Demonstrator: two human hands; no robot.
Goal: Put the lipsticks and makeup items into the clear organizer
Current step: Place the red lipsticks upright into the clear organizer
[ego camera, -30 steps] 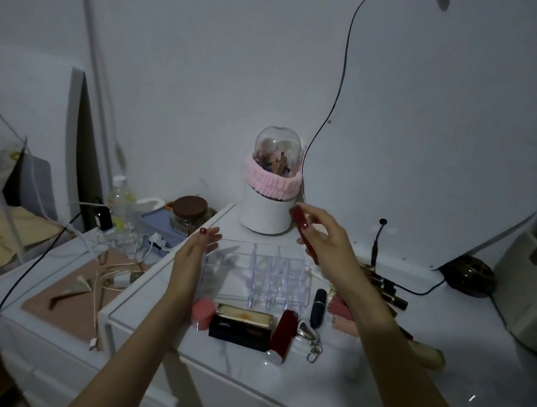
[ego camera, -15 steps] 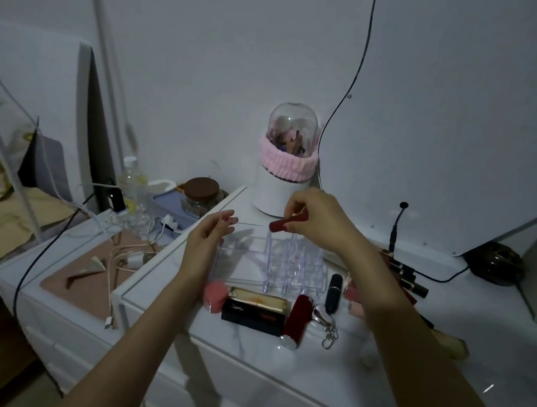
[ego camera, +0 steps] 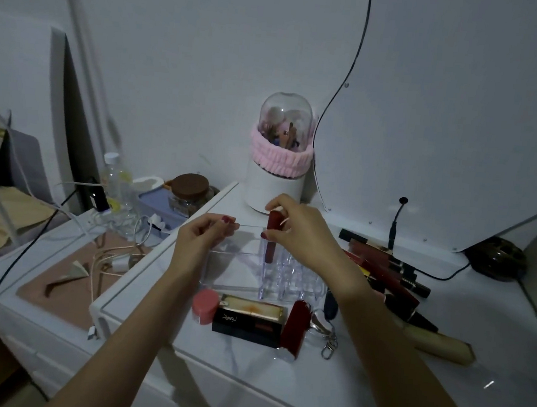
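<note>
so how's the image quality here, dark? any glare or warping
Head view: dim, bluish and underexposed, with soft detail in the clear organizer, whose walls are hard to trace. Wide-angle warping bends the cable and leans the edges. There is little glare, just a small glint on the tabletop. The red lipstick in the right hand stays readable.

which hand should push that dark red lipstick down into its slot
Right. The right hand already pinches the upright lipstick over the organizer; the left hand steadies its edge.

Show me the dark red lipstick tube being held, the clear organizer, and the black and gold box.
dark red lipstick tube [ego camera: 270, 242], head view, mid-body
clear plastic organizer [ego camera: 230, 270], head view, left wall
black and gold box [ego camera: 248, 319], head view, top face
</note>
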